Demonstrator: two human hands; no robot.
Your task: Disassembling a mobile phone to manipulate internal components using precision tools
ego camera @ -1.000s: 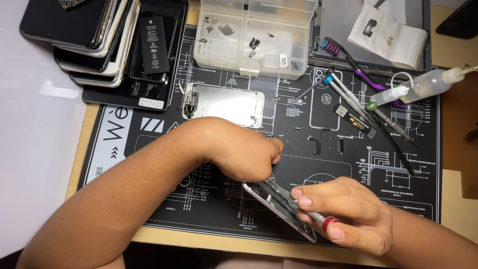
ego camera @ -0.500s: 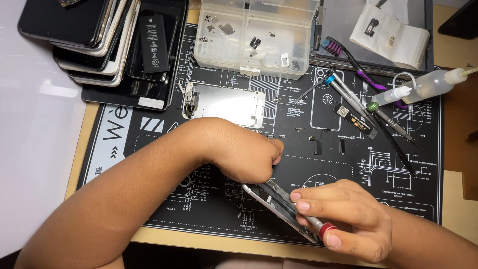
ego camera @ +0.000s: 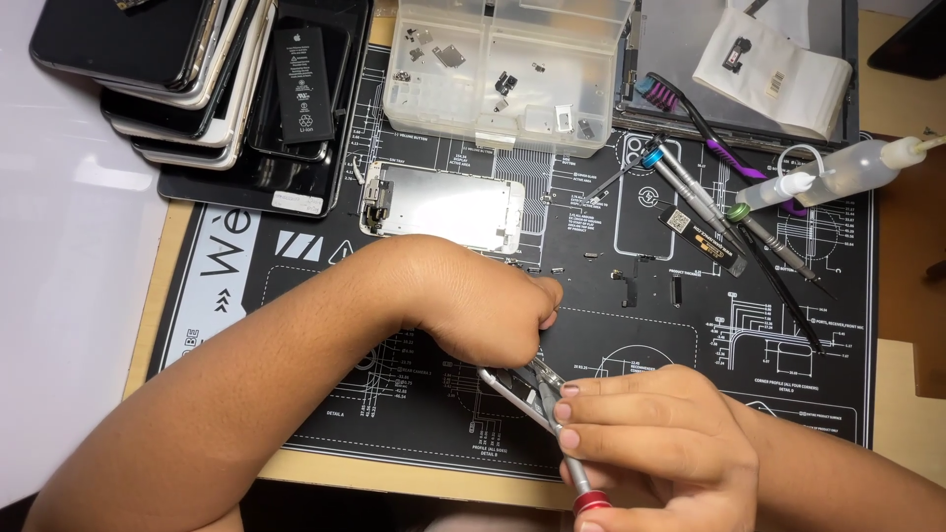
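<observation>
An opened phone frame [ego camera: 512,386] lies tilted on the black repair mat [ego camera: 631,335] near its front edge. My left hand [ego camera: 483,305] rests over the frame's upper end and grips it. My right hand [ego camera: 655,443] is closed around a thin screwdriver [ego camera: 567,448] with a red end cap. The screwdriver's tip points up into the frame's inside, right below my left fingers. Much of the frame is hidden under both hands.
A detached phone screen panel [ego camera: 443,205] lies behind my left hand. A clear parts box [ego camera: 507,74] sits at the back, stacked phones [ego camera: 168,74] and a battery [ego camera: 302,84] at back left. Screwdrivers [ego camera: 695,202], a brush and a squeeze bottle [ego camera: 838,172] lie right.
My right hand has shifted slightly left and lower on the screwdriver, turning it against the frame. My left hand stays put on the frame.
</observation>
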